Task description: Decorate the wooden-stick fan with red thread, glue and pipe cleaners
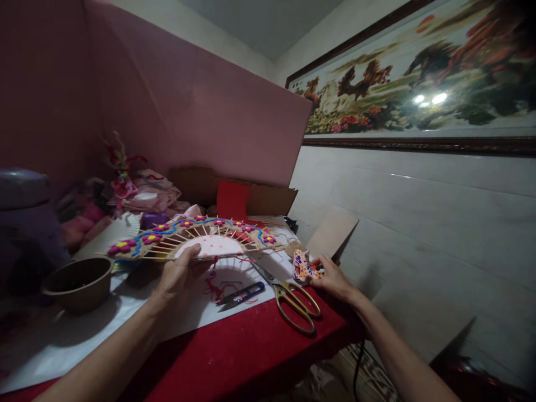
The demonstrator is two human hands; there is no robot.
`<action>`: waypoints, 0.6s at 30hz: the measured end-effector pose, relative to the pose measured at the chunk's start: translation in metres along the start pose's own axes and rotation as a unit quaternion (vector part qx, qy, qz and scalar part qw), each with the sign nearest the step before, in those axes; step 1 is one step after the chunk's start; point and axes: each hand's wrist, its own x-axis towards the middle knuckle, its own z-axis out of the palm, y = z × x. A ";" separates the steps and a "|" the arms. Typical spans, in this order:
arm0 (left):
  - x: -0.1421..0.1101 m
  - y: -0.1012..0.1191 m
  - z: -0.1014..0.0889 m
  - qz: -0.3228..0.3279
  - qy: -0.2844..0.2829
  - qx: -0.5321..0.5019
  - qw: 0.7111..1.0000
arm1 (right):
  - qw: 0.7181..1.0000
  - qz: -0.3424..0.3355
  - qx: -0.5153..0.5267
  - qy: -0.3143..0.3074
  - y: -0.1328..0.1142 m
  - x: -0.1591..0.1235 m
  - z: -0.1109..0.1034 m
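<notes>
My left hand (182, 273) is closed on the lower middle of a half-round fan (211, 245), thumb on its white, red-dotted centre. Thin sticks spread from that centre to a brown outer band with purple-and-yellow flowers and a wavy blue line. My right hand (333, 278) is closed around a flower-patterned glue gun (300, 265) with an orange part by the fingers, at the table's right edge. Between the hands lie large scissors (293, 298) with gold handles and blue thread snips (240, 296). Red thread (215, 290) lies next to the snips, partly under the fan.
A brown bowl (79, 285) stands at the left on white paper over a red tablecloth (234, 352). Pink cloth (154, 190), red card (232, 200) and cardboard (272, 195) are at the back. A black cord (358, 363) hangs below the table's right edge, near the tiled wall.
</notes>
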 end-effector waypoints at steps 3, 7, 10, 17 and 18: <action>0.000 0.000 0.000 -0.005 0.005 0.001 1.000 | 0.999 -0.052 0.006 0.004 -0.004 0.003 -0.002; 0.003 -0.001 -0.002 -0.001 0.009 0.002 1.000 | 0.995 -0.089 0.029 -0.035 -0.005 0.010 -0.006; 0.004 -0.003 -0.003 -0.006 0.013 0.007 1.000 | 0.992 -0.075 0.057 -0.084 -0.002 0.013 -0.008; 0.002 -0.003 -0.003 -0.010 0.018 0.012 1.000 | 0.975 0.008 0.197 -0.101 0.007 0.013 -0.011; 0.002 -0.003 -0.004 -0.011 0.020 0.011 1.000 | 0.969 0.030 0.230 -0.090 0.007 0.013 -0.012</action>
